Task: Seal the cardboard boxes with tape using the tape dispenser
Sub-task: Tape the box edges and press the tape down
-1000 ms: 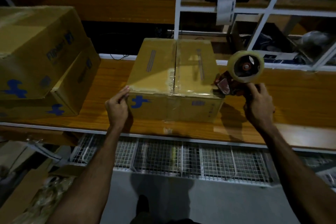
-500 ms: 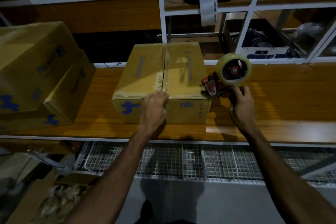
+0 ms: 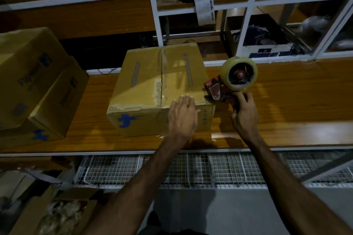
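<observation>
the scene is dim, so the clutter on the white-framed shelving (image 3: pixel 246 25) behind the bench is hard to make out, and the printing on the cardboard is mostly unreadable. two stacked cardboard boxes (image 3: pixel 38 86) at the left are cut off by the frame edge. the near front face of the central cardboard box (image 3: pixel 160 89) is partly hidden by the left hand (image 3: pixel 182 118), and the handle of the tape dispenser (image 3: pixel 232 82) is covered by the right hand (image 3: pixel 243 112).

the left hand lies flat with straight fingers over the box's near top edge, toward its right corner, pressing on the cardboard. the right hand has its fingers curled tight around the dispenser's handle; the red head of the dispenser touches the box's near right top corner, with the roll of clear tape raised just beside the box. the two hands are apart but near each other.

the box sits closed on the wooden bench (image 3: pixel 286 105), a shiny strip of tape along its centre seam. a wire mesh rack (image 3: pixel 191 170) runs below the bench edge.
</observation>
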`<state>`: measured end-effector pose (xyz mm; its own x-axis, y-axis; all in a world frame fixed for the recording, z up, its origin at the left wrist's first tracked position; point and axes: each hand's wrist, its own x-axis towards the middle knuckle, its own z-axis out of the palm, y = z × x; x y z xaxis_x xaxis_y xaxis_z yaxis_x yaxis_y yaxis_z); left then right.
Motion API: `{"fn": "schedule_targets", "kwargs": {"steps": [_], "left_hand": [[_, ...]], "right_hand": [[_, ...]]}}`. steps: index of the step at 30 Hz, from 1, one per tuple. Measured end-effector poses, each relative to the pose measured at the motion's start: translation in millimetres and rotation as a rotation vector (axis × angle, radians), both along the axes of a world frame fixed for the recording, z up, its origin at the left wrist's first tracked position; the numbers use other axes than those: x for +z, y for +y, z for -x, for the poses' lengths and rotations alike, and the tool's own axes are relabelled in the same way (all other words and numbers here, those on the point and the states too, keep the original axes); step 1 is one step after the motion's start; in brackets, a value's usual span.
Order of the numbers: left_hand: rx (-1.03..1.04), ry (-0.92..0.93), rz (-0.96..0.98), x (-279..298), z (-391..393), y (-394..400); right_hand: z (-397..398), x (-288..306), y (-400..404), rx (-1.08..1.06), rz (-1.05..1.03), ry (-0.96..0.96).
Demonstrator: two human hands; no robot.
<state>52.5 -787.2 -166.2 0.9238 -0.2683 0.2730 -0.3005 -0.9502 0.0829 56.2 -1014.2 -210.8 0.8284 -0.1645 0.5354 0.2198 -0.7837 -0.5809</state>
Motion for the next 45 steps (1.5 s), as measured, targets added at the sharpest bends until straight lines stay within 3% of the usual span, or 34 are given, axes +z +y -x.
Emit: {"fn": "schedule_targets", "kwargs": {"steps": [6, 22, 27, 34, 41, 45], "left_hand": [[-0.022, -0.119, 0.119, -16.6, -7.1, -17.6], [-0.077, -0.191, 0.127, -17.8, -7.7, 7.5], [-0.062, -0.193, 0.154, -20.3, -8.6, 7.3], [-0.049, -0.189, 0.187, -18.7, -7.0, 5.1], [-0.042, -0.211, 0.2, -22.1, -9.4, 4.5], [-0.037, -0.219, 0.22, -22.1, -9.9, 6.3]], "right_hand": [[0.3, -0.8, -2.2, 0.016, -0.01, 0.001], [16.1, 3.7, -57.0, -0.032, 0.152, 0.087], [44.4, 5.3, -99.4, -0.14, 0.35, 0.116], [38.1, 22.4, -91.8, 0.009, 0.776, 0.08], [30.0, 19.5, -65.8, 0.003, 0.869, 0.1], [22.3, 22.9, -66.8, -0.022, 0.957, 0.247]]}}
